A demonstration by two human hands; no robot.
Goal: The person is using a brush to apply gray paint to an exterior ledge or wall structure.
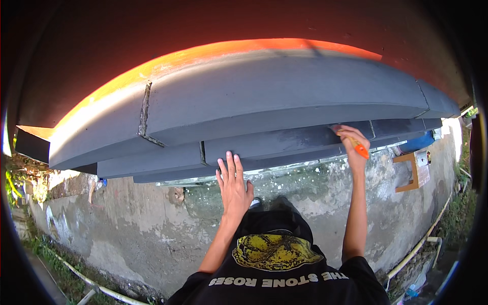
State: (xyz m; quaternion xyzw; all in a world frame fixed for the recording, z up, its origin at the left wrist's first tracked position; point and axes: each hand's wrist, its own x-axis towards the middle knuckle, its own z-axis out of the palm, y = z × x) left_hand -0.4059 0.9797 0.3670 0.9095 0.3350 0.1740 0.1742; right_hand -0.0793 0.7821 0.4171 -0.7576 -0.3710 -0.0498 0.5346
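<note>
My right hand [353, 143] grips a paintbrush [360, 150] with a yellow and orange handle. Its bristles touch the middle step of a grey ledge [282, 143], where a darker, wet-looking grey stretches around the tip and to the right. My left hand [231, 187] is spread open, fingertips against the lower part of the ledge, near a dark vertical groove [203, 153]. Above them the wide upper ledge [274, 87] is a paler grey, cut by a rough cracked joint [145, 110]. An orange wall [228, 47] rises beyond it.
At right on the concrete floor [141, 221] stand a small wooden stool [406, 173] and a blue container [417, 143]. White paint specks dot the mossy strip below the ledge. Pale pipes [415, 248] run along the floor's outer edge beside plants.
</note>
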